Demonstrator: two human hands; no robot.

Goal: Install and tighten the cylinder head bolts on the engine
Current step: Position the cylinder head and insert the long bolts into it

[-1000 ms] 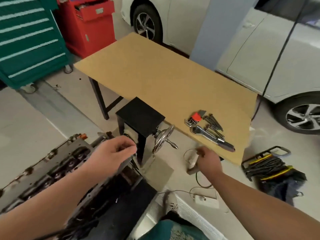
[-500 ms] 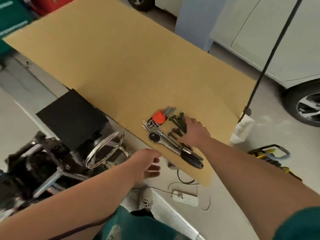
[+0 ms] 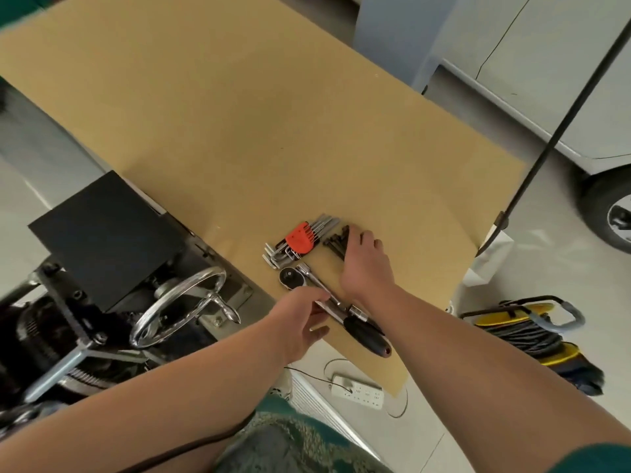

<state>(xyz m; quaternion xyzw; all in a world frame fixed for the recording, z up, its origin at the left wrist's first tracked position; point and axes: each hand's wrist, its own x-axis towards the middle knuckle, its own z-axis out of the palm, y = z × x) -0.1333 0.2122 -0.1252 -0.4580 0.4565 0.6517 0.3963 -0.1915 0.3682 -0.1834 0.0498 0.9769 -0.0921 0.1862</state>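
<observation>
— What were the hands doing?
— The right hand [image 3: 363, 264] lay over the dark bolts [image 3: 336, 243] near the table's [image 3: 239, 131] near right corner, fingers curled onto them. The left hand [image 3: 300, 322] had its fingers closed on the ratchet [image 3: 327, 302] shaft.
— A firm grip?
— Couldn't tell; the palms hid it. The engine [image 3: 41, 336] was cut off at the left.
</observation>
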